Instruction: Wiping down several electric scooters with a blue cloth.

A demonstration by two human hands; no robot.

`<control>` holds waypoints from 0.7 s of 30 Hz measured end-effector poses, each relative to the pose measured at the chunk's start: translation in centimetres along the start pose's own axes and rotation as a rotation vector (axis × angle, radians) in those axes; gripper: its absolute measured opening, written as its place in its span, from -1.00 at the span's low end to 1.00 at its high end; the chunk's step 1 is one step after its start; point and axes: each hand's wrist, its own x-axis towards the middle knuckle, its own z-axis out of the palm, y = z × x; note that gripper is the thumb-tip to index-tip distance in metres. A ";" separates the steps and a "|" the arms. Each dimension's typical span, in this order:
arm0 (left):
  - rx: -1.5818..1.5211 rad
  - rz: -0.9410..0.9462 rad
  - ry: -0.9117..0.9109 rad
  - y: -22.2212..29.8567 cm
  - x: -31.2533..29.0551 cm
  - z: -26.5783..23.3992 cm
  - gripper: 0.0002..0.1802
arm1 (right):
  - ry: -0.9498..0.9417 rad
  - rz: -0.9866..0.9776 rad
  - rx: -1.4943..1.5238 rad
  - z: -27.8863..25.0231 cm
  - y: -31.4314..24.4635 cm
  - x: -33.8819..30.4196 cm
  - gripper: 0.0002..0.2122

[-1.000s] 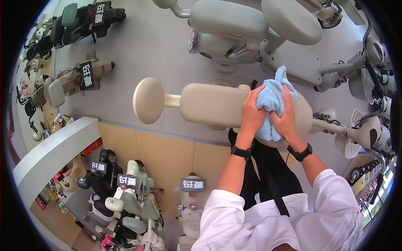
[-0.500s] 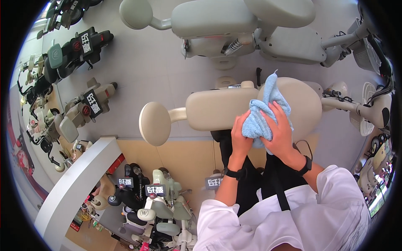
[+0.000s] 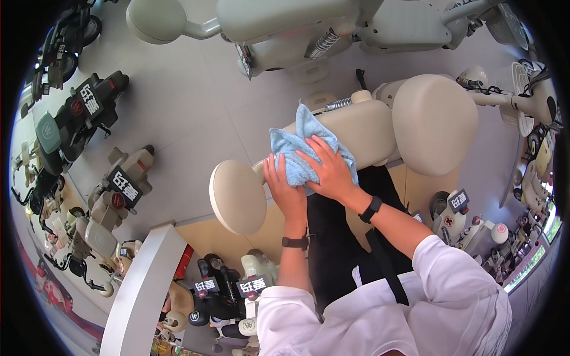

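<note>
Both hands are on a light blue towel (image 3: pixel 295 155), bunched over the rear end of a scooter's long beige seat (image 3: pixel 363 127). My left hand (image 3: pixel 287 188) presses into its near left side, beside the round beige backrest (image 3: pixel 238 197). Across the towel's right side lies my right hand (image 3: pixel 330 172), its fingers bent into the fabric. The towel hides the seat surface beneath. To the right is the scooter's wide rounded front seat (image 3: pixel 435 124), with the handlebar (image 3: pixel 504 101) beyond it.
A grey-green scooter (image 3: pixel 285 24) stands parallel on the far side. Dark and brown scooters (image 3: pixel 98 101) line the left. A white curved partition (image 3: pixel 142 291) rises at lower left, with several more scooters (image 3: pixel 219 291) beside it. Others stand at lower right.
Both hands and the towel have moved left, from where the two seats meet to the rear end by the backrest. The head view has shifted and turned slightly.
</note>
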 end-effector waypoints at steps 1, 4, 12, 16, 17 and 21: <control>-0.074 -0.012 0.004 0.0 0.2 0.6 -0.37 | 0.007 0.010 -0.006 0.3 0.3 0.1 -0.24; -0.053 0.061 -0.024 1.5 0.8 3.1 -0.28 | -0.008 0.029 -0.063 -0.9 3.2 -0.6 -0.25; -0.133 0.380 -0.372 12.3 2.0 12.7 -0.27 | 0.256 0.866 0.020 -4.9 12.5 -8.7 -0.40; -0.137 0.544 -0.419 12.1 2.6 14.0 -0.34 | 0.381 0.727 0.025 -4.4 12.3 -9.4 -0.42; -0.124 0.549 -0.388 11.0 2.9 13.4 -0.31 | 0.341 0.735 0.061 -4.3 11.8 -8.7 -0.42; -0.019 0.349 -0.208 6.3 4.5 9.3 -0.26 | 0.256 0.302 -0.151 -3.2 9.4 -2.5 -0.35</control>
